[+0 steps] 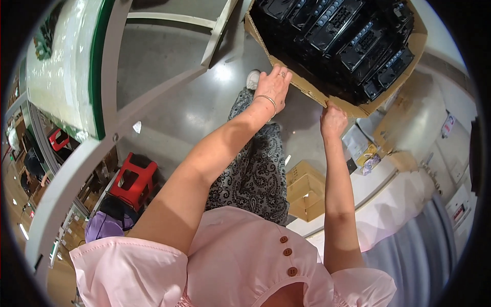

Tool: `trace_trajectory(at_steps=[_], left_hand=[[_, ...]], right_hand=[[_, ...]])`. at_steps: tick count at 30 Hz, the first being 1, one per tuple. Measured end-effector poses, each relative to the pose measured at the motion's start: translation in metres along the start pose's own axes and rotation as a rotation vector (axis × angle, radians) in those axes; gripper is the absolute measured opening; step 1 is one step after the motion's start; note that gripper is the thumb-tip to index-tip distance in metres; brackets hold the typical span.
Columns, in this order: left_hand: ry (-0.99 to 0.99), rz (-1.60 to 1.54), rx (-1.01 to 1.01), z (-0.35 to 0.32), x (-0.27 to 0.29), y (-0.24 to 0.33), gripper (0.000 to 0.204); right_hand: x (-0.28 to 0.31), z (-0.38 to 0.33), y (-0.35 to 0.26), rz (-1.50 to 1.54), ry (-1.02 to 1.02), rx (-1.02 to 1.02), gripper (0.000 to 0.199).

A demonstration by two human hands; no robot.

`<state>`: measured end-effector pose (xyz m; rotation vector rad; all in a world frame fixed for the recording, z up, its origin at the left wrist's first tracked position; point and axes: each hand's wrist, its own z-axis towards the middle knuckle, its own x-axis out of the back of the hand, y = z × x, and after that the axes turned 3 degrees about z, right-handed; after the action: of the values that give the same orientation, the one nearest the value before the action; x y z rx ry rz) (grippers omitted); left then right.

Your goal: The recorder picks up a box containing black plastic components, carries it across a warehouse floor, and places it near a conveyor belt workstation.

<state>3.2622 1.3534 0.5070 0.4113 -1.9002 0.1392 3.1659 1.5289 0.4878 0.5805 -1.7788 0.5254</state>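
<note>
A large open cardboard box (307,87) fills the upper right. Inside it lie several black plastic parts (353,46), some with rows of pale round pieces. My left hand (274,86), with a bracelet at the wrist and a ring, is closed over the box's near rim, fingers bent over the edge. Farther right, near the box's front corner, my right hand (334,120) pinches the same rim. Both arms reach out ahead of me. The box's underside and whatever bears it are hidden.
A white metal frame (158,94) with a green-edged table (97,77) stands on the left. Below it is a red stool (134,179) beside a purple bag (104,225). An open, smaller carton (306,192) sits on the right, near a white-covered surface (394,204) and blue-grey cloth (414,250).
</note>
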Motion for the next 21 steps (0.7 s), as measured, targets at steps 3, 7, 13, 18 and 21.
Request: trace_trajectory(at_steps=[3, 7, 13, 18, 21], left_hand=[[-0.018, -0.070, 0.003, -0.047, -0.022, 0.006, 0.044], [-0.003, -0.169, -0.053, -0.100, -0.040, 0.016, 0.042], [-0.090, 0.028, -0.122, -0.167, -0.057, 0.013, 0.041], [-0.176, 0.201, -0.226, -0.220, -0.070, 0.018, 0.047], [-0.204, 0.219, -0.341, -0.254, -0.090, 0.021, 0.053]], right_hand=[[-0.020, -0.054, -0.007, -0.014, -0.002, -0.008, 0.023], [-0.035, -0.111, -0.012, -0.054, 0.009, -0.028, 0.024], [-0.059, -0.173, -0.039, 0.045, -0.012, -0.109, 0.024], [-0.084, -0.244, -0.058, 0.165, -0.016, -0.204, 0.025], [-0.102, -0.304, -0.069, 0.150, -0.008, -0.266, 0.025]])
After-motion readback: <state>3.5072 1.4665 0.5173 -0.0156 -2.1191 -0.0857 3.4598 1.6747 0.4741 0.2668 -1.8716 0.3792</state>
